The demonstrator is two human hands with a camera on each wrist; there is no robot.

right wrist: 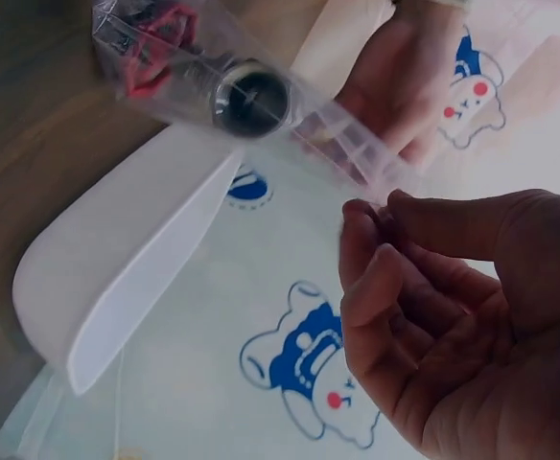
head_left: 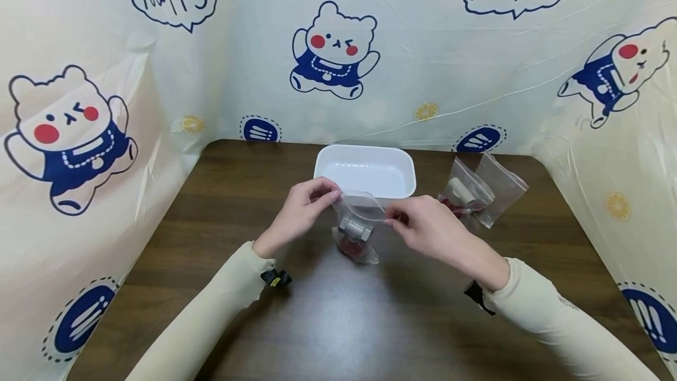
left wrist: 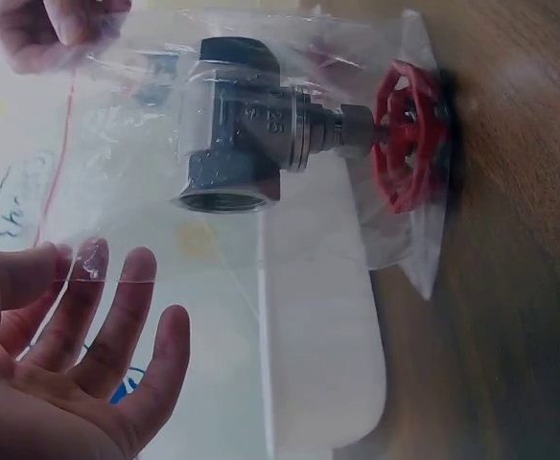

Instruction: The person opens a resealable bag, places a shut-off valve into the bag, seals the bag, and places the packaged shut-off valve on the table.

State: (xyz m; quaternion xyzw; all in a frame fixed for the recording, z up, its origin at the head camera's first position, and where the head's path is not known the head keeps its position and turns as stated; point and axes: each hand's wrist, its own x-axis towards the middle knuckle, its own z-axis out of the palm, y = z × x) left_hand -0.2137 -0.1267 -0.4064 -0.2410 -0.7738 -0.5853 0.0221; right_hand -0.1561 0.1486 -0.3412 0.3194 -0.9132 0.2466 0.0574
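Observation:
A clear zip bag [head_left: 365, 207] stands on the table with a metal gate valve [head_left: 355, 230] inside it. In the left wrist view the valve [left wrist: 237, 125] shows its red handwheel [left wrist: 409, 136] at the bag's bottom end and its threaded body toward the mouth. My left hand [head_left: 301, 210] pinches one top corner of the bag between thumb and forefinger, the other fingers spread loosely. At the opposite corner of the mouth, my right hand [head_left: 431, 225] pinches the bag's edge with thumb and forefinger, as the right wrist view also shows. The bag's mouth looks parted between the two hands.
Just behind the bag lies a white plastic tray [head_left: 365, 156]. To the right, beyond my right hand, are a clear bag [head_left: 483, 184] holding a pale cylindrical part and something red, and another clear bag [head_left: 502, 187]. A printed curtain surrounds the brown table [head_left: 233, 193].

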